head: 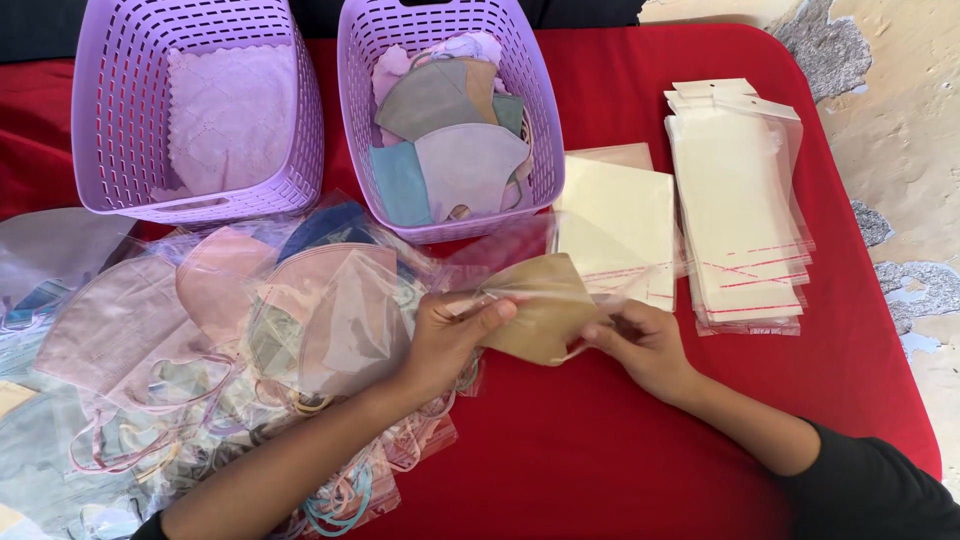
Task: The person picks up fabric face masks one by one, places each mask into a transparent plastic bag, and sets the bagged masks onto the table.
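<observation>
Red tabletop: tan mask in clear sleeve pinched by left hand fingers, right hand fingers closed on sleeve edge.

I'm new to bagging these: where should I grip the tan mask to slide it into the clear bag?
Probably pinch the tan mask at its near folded corner, coming from the right as the right hand does; its point leads left toward the left hand, which holds the clear bag.

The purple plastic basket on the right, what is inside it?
The right purple plastic basket holds loose folded face masks in grey, tan, teal and pale pink, piled over one another. The basket's floor and any masks lower down are covered by the pile.
</observation>
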